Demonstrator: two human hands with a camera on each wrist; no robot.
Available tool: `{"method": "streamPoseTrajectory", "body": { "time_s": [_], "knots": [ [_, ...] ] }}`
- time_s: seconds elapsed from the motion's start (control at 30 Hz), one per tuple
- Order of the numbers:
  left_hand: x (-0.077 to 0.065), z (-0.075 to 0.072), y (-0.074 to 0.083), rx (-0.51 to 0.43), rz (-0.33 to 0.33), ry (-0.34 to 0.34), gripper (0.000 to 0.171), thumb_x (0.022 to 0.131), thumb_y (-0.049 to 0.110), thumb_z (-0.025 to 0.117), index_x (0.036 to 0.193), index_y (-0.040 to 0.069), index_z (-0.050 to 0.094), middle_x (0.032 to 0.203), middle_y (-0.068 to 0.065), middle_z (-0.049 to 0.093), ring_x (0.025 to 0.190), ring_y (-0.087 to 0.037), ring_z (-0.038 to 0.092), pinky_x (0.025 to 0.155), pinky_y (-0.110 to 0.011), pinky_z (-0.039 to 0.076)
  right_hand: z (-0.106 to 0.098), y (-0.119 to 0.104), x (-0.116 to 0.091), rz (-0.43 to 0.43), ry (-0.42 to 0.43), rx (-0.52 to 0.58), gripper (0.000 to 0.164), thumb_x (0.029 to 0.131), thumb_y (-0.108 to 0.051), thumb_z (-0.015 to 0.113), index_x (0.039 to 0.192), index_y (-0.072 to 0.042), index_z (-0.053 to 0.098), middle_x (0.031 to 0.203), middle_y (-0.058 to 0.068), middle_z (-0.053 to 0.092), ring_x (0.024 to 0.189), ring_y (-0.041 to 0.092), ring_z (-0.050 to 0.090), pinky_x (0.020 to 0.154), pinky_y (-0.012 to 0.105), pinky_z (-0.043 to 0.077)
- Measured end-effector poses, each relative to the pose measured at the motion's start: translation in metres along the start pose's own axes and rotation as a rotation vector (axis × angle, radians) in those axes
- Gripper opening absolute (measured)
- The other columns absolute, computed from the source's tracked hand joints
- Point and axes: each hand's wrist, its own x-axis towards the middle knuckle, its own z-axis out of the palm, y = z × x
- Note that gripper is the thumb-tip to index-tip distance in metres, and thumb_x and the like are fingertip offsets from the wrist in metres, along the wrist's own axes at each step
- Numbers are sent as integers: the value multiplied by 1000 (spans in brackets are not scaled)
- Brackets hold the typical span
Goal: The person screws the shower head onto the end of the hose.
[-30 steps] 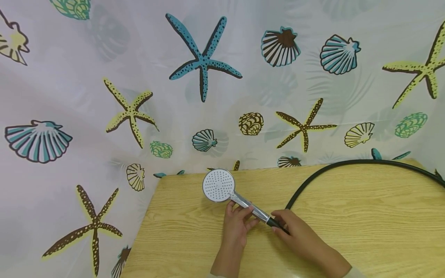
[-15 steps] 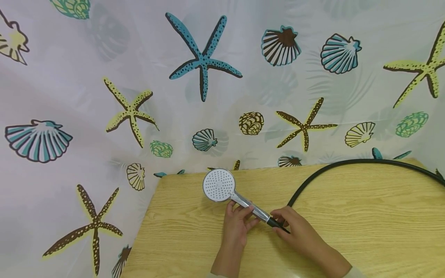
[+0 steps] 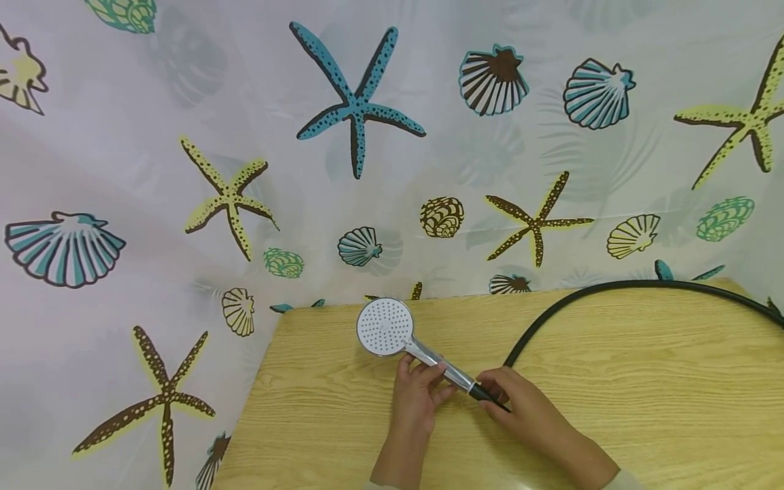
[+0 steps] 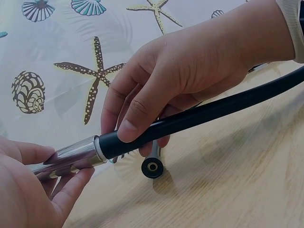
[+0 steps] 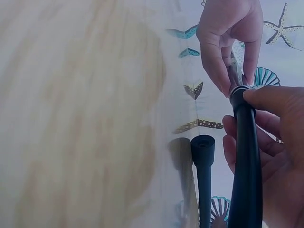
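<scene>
A chrome shower head (image 3: pixel 384 327) with a white nozzle face is held just above the table, tilted up to the left. My left hand (image 3: pixel 414 401) grips its chrome handle (image 3: pixel 442 364) from below, thumb on top. At the handle's lower end, a black hose (image 4: pixel 190 124) meets a pale ring. My right hand (image 3: pixel 523 408) pinches the hose right beside this joint, thumb on the near side, as the left wrist view shows. The wrist views also show a black end fitting (image 5: pixel 203 148) with a round opening, below the hands. How far the hose sits inside the handle is hidden.
The hose (image 3: pixel 637 284) arcs along the back of the light wooden table (image 3: pixel 318 395) and leaves the head view at the right. A white curtain (image 3: pixel 392 197) printed with starfish and shells hangs behind the table and on its left side.
</scene>
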Motion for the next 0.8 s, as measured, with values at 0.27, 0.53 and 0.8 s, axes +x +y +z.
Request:
{"method": "streamPoseTrajectory", "body": {
  "time_s": [0.27, 0.53, 0.8],
  "knots": [
    [0, -1, 0, 2, -3, 6, 63, 89, 4, 73, 143, 12, 42, 117, -9, 64, 99, -17, 69, 79, -36, 65, 0, 0, 0, 46, -45, 64, 27, 96, -13, 68, 123, -10, 62, 110, 0, 67, 90, 5, 68, 77, 16, 59],
    [0, -3, 0, 2, -3, -3, 66, 89, 4, 73, 145, 11, 40, 116, -8, 64, 99, -17, 68, 80, -38, 65, -1, 0, 0, 82, -108, 85, 28, 100, -20, 63, 126, -10, 63, 114, 2, 73, 100, 14, 72, 83, 24, 61],
    [-1, -4, 1, 13, -6, -3, 67, 89, 4, 73, 146, 12, 39, 119, -9, 63, 101, -18, 69, 85, -41, 65, -1, 1, -2, 84, -206, 98, 33, 106, -28, 52, 133, -10, 59, 83, -6, 59, 66, 2, 51, 56, 20, 49]
  ]
}}
